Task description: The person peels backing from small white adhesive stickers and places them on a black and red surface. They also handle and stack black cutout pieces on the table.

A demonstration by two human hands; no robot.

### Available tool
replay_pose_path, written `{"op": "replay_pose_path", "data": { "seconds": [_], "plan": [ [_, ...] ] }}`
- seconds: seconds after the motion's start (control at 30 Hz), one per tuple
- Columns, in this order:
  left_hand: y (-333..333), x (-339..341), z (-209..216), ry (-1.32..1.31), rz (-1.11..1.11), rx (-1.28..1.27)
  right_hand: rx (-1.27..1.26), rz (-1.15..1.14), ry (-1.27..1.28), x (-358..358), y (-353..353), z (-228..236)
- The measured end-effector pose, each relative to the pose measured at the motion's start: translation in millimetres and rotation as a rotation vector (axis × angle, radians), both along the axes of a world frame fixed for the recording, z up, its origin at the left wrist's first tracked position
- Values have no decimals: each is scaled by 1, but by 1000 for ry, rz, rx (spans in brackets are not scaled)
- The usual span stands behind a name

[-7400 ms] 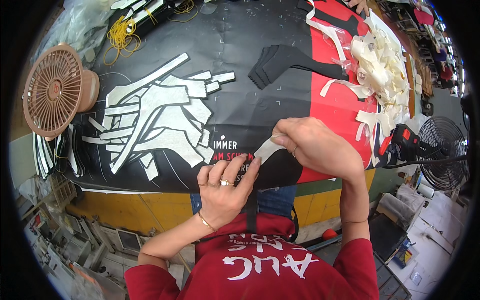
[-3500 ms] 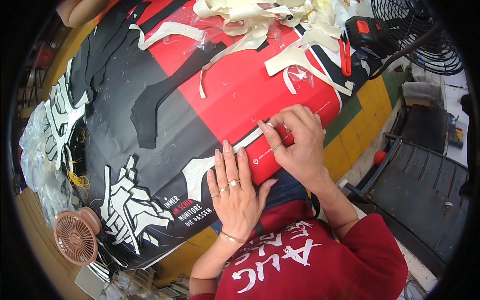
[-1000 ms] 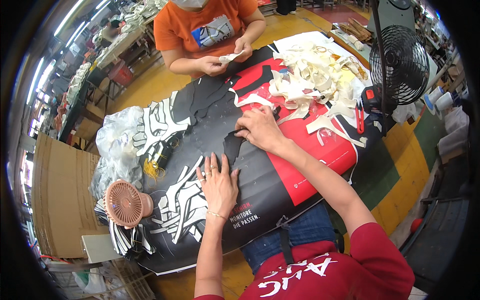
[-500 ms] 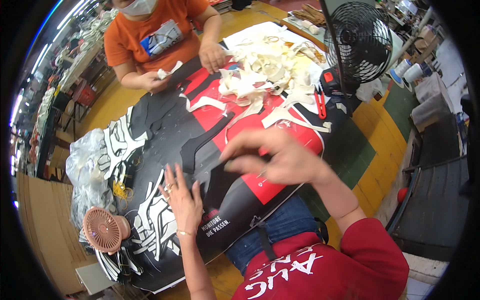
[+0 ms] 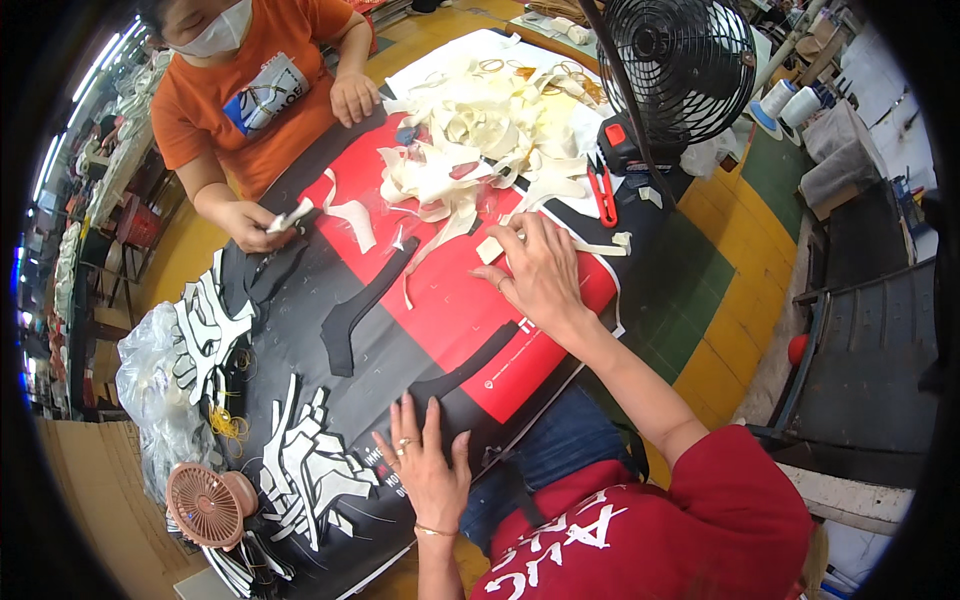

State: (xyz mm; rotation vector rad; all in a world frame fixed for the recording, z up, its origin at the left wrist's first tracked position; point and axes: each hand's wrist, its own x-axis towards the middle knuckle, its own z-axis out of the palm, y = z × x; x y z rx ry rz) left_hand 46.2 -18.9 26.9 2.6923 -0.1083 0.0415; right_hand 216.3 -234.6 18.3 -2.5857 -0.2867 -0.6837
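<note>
My left hand (image 5: 430, 465) lies flat with its fingers spread, the fingertips at the wide end of a curved black fabric piece (image 5: 470, 370). Its narrow end points toward the right. My right hand (image 5: 545, 275) is over a cream fabric piece (image 5: 491, 250), thumb and fingers apart around its left end; the hand covers the middle of that piece. A second black piece (image 5: 345, 320) of similar shape lies farther to the left. Beyond it is a loose cream piece (image 5: 352, 220).
A co-worker in an orange shirt (image 5: 270, 110) holds a small whitish piece (image 5: 290, 216) across the table. Cream scraps (image 5: 480, 130) are heaped at the far side, near red snips (image 5: 604, 190) and a black fan (image 5: 675, 65). Black-and-white pieces (image 5: 310, 465) and a pink fan (image 5: 207, 505) stand left.
The black piece by my left hand, raised before, now lies flat. My right hand has moved away from it, out to the cream piece. The view has shifted.
</note>
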Motion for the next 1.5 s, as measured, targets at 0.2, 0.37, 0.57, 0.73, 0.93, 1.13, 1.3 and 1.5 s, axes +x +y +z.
{"op": "replay_pose_path", "data": {
  "seconds": [0.2, 0.37, 0.57, 0.73, 0.93, 1.13, 1.3, 1.5],
  "plan": [
    [-11, 17, 20, -161, 15, -115, 210, 95, -7, 0, -3, -2],
    [-49, 69, 27, -133, 63, -689, 757, 206, 192, -25, -9, 16],
    [-90, 115, 18, -60, 154, -995, 876, 329, 279, -39, -12, 14],
    [-92, 121, 16, -91, 148, -854, 792, 346, 299, -35, -22, 12],
    [-92, 125, 18, -126, 168, -807, 651, 365, 320, -29, -25, 20],
    [-91, 129, 16, -118, 169, -808, 574, 339, 303, -27, -23, 23],
    [-95, 130, 11, -104, 172, -835, 502, 281, 310, -25, -25, 25],
    [-97, 131, 6, -118, 181, -860, 345, 290, 258, -26, -26, 30]
  ]
}}
